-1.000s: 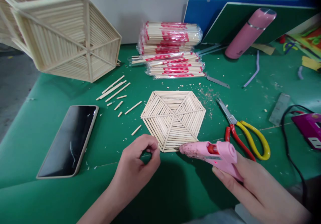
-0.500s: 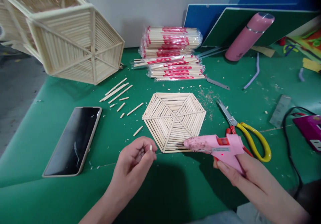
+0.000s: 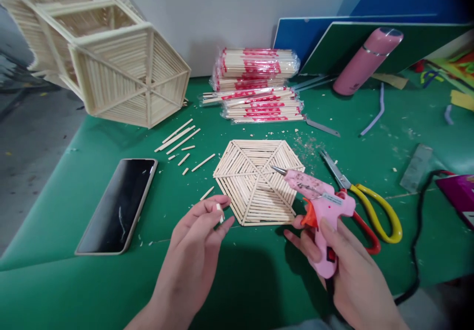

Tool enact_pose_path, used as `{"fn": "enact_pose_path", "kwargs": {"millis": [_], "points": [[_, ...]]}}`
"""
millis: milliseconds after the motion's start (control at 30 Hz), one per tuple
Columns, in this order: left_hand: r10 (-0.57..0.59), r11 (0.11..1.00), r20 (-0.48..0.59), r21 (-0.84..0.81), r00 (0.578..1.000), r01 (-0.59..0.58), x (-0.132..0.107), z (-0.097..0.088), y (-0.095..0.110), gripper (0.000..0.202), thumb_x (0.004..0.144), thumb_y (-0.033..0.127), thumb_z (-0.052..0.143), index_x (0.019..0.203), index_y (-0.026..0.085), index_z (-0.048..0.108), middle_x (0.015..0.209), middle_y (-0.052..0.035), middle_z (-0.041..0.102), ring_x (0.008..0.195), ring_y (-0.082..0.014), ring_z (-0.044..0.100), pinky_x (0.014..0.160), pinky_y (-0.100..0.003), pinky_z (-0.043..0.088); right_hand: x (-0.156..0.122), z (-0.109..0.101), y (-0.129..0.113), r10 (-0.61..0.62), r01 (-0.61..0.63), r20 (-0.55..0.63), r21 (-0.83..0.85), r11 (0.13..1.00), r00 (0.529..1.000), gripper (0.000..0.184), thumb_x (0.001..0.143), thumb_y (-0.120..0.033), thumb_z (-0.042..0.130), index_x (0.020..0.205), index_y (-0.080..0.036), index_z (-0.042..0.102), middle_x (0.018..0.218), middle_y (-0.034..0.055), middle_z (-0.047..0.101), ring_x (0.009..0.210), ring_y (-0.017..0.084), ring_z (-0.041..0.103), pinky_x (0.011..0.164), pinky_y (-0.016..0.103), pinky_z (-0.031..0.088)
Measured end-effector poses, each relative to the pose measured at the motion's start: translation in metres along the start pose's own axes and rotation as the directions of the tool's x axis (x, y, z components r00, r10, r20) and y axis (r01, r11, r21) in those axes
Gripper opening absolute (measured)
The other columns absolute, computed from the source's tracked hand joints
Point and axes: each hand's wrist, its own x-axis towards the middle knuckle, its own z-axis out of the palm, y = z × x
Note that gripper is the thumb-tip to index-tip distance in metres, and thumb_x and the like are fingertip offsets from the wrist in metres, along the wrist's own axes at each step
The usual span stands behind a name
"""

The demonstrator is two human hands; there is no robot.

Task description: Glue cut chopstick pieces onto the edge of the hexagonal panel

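Between thumb and fingers my left hand (image 3: 200, 241) pinches a short piece of wooden stick (image 3: 219, 212), just left of the hexagonal stick panel (image 3: 244, 192). The panel lies flat, its thin sticks laid in triangular sections between spokes. My right hand (image 3: 344, 261) is wrapped round the handle of a pink glue gun (image 3: 322, 201). Its metal nozzle points up and left over the panel's middle. Fingertips of that hand are close to the panel's lower right corner; whether they touch it I cannot tell. Cut stick pieces (image 3: 183, 140) lie scattered left of the panel.
Yellow-and-red-handled scissors (image 3: 374, 211) lie right of the glue gun. A phone (image 3: 116, 206) rests at left. Behind are a large stick structure (image 3: 148, 88), wrapped chopstick bundles (image 3: 259, 83) and a pink flask (image 3: 368, 61). A black cord (image 3: 416, 251) runs down the right side.
The glue gun has turned, its nozzle moving up from the panel's lower edge to above its middle. My left hand has opened out somewhat, still pinching the stick piece. The view has shifted slightly.
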Motion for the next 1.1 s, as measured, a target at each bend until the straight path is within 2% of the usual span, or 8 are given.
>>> {"fn": "enact_pose_path", "kwargs": {"millis": [267,500,567,667,733,833,1000,1100], "points": [[0.018,0.99,-0.005,-0.141,1.0,-0.019,0.006,0.004,-0.004,0.011,0.075,0.017,0.055,0.064,0.016,0.053,0.092,-0.0032,0.058,0.102,-0.02,0.05,0.092,-0.048,0.039,0.002,0.01,0.007,0.042,-0.033,-0.04,0.215,0.976,0.998,0.019,0.078,-0.036,0.056,0.084,-0.018,0.061,0.057,-0.0052,0.053,0.046,0.005,0.038,0.081,0.041,0.046],[0.028,0.982,0.036,-0.187,0.999,-0.021,0.009,0.008,-0.007,0.007,0.073,0.015,0.055,0.065,0.016,0.055,0.089,-0.0018,0.057,0.092,-0.0168,0.052,0.085,-0.042,0.045,0.007,0.019,0.007,-0.063,0.054,0.051,0.156,0.986,0.997,0.021,0.083,-0.037,0.05,0.081,-0.019,0.062,0.049,-0.0051,0.045,0.049,0.008,0.037,0.06,0.025,0.043],[0.07,0.99,0.058,-0.126,0.996,-0.062,0.008,0.007,-0.008,0.01,0.074,0.016,0.054,0.064,0.016,0.053,0.086,-0.0014,0.057,0.086,-0.0153,0.052,0.081,-0.036,0.046,0.008,0.02,0.008,-0.078,0.069,0.058,0.15,0.986,0.995,0.022,0.082,-0.038,0.05,0.079,-0.019,0.061,0.049,-0.0047,0.045,0.049,0.008,0.037,0.052,0.022,0.039],[0.186,0.97,0.172,0.127,0.967,-0.209,0.007,0.002,-0.008,0.011,0.079,0.018,0.051,0.067,0.017,0.053,0.081,-0.0007,0.056,0.077,-0.0122,0.052,0.071,-0.025,0.044,0.01,0.02,0.008,-0.078,0.068,0.067,0.143,0.987,0.995,0.025,0.083,-0.039,0.048,0.079,-0.019,0.062,0.048,-0.0041,0.045,0.049,0.009,0.037,0.05,0.022,0.036],[0.252,0.872,0.3,0.341,0.92,-0.351,0.005,-0.003,-0.007,0.012,0.081,0.018,0.048,0.069,0.017,0.051,0.079,-0.0011,0.055,0.074,-0.0117,0.051,0.065,-0.022,0.042,0.011,0.02,0.008,-0.077,0.065,0.075,0.147,0.987,0.994,0.026,0.084,-0.039,0.047,0.079,-0.018,0.062,0.047,-0.0046,0.045,0.05,0.009,0.037,0.055,0.023,0.039],[0.305,0.627,0.488,0.543,0.818,-0.558,0.004,-0.01,-0.008,0.011,0.08,0.014,0.045,0.071,0.018,0.046,0.082,-0.0025,0.054,0.077,-0.0133,0.051,0.068,-0.025,0.042,0.014,0.022,0.008,-0.111,0.096,0.076,0.176,0.98,0.991,0.025,0.083,-0.039,0.048,0.078,-0.019,0.062,0.05,-0.0055,0.046,0.049,0.008,0.037,0.066,0.026,0.042],[0.285,0.194,0.789,0.508,0.544,-0.839,0.005,-0.011,-0.018,0.014,0.074,0.005,0.044,0.08,0.018,0.044,0.095,-0.0075,0.056,0.091,-0.0185,0.051,0.081,-0.034,0.041,0.02,0.028,0.006,-0.133,0.118,0.073,0.185,0.976,0.988,0.02,0.082,-0.034,0.05,0.076,-0.02,0.063,0.055,-0.0056,0.048,0.048,0.008,0.037,0.076,0.029,0.042],[0.182,0.002,0.861,0.482,0.475,-0.876,0.007,-0.008,-0.026,0.015,0.074,0.006,0.042,0.082,0.017,0.047,0.102,-0.0108,0.057,0.096,-0.0231,0.05,0.083,-0.042,0.039,0.021,0.029,0.005,-0.124,0.11,0.078,0.169,0.979,0.989,0.019,0.081,-0.033,0.05,0.076,-0.019,0.063,0.053,-0.0057,0.046,0.047,0.008,0.037,0.08,0.032,0.041]]}}
